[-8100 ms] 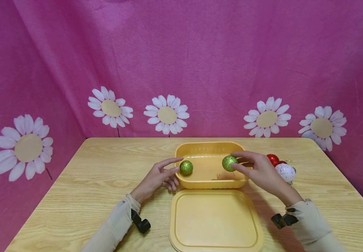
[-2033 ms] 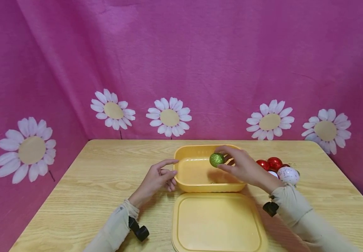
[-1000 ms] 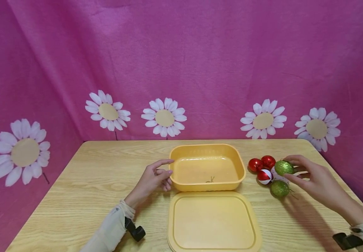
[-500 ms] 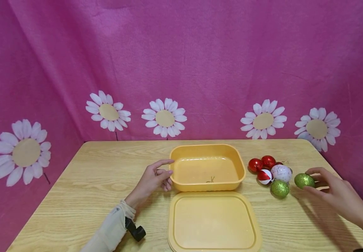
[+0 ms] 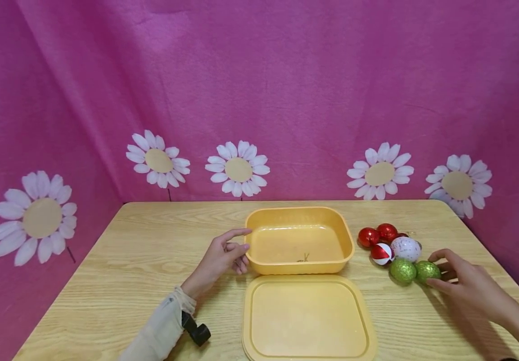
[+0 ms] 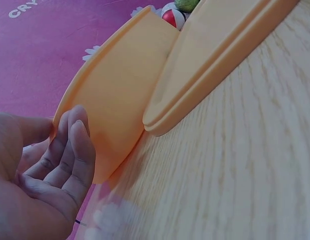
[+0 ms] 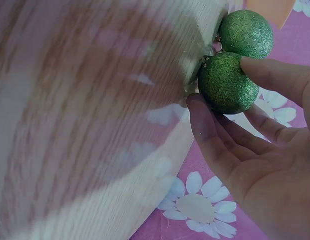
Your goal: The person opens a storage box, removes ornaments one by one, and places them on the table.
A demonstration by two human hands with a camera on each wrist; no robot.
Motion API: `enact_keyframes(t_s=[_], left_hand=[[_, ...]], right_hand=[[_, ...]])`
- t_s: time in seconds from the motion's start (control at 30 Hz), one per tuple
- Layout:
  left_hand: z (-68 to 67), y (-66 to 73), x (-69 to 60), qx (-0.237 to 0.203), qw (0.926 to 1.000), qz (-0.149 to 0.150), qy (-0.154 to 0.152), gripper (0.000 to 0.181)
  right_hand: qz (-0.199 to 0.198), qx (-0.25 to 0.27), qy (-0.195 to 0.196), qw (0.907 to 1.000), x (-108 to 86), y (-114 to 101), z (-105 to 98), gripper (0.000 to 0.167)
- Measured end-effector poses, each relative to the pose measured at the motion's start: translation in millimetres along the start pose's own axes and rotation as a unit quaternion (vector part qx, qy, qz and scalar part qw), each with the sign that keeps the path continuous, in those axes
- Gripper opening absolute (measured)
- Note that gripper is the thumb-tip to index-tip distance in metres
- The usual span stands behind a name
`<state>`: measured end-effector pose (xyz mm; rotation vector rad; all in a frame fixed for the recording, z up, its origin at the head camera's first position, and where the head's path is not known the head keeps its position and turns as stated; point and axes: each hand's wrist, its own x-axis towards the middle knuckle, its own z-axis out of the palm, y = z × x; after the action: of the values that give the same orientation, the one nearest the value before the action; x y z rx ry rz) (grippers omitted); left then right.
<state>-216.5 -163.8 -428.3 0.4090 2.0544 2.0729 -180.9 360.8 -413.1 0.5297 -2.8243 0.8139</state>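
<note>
My right hand (image 5: pixel 476 291) pinches a green glitter Christmas bauble (image 5: pixel 427 271) between thumb and fingers, low at the table's right side. It touches a second green glitter bauble (image 5: pixel 403 271); the right wrist view also shows the pinched green bauble (image 7: pixel 228 84) against its neighbor. Beyond them lie a speckled white bauble (image 5: pixel 406 248), a red-and-white bauble (image 5: pixel 381 254) and shiny red baubles (image 5: pixel 368 237). My left hand (image 5: pixel 219 260) touches the left end of the yellow plastic box (image 5: pixel 300 268), its index finger and thumb at the rim, its other fingers loosely bent.
The yellow lid (image 5: pixel 309 318) lies flat in front of the box. A few thin gold threads (image 5: pixel 303 258) lie on the box's floor. The wooden table (image 5: pixel 165 240) meets a pink cloth (image 5: pixel 259 90) printed with daisies at its back and sides.
My right hand carried the green bauble out from above the box, over the other baubles to the right, then down beside the other green one. My left hand stayed at the box.
</note>
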Motion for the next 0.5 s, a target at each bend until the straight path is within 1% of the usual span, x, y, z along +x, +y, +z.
enact_keyframes(t_s=[0.2,0.3,0.4,0.5], left_hand=[[1.8,-2.0,0.2,0.004,1.0,0.003,0.002,0.047],[3.0,-2.7,-0.7,0.011,0.9999,0.009,0.001,0.048],[4.8,-0.9,-3.3,0.03,0.9994,0.015,0.002,0.049],[6.4,3.5,-8.1,0.058,0.9981,0.016,0.014,0.048]], right_hand=[[-0.002,-0.004,-0.011,0.9999,-1.8,-0.4,-0.9,0.049],[-0.005,-0.007,-0.011,0.9999,-2.8,0.7,-2.1,0.05],[-0.01,-0.009,-0.008,0.9999,-4.0,2.1,-3.9,0.05],[-0.011,-0.012,-0.004,0.9999,-5.9,2.4,-6.3,0.051]])
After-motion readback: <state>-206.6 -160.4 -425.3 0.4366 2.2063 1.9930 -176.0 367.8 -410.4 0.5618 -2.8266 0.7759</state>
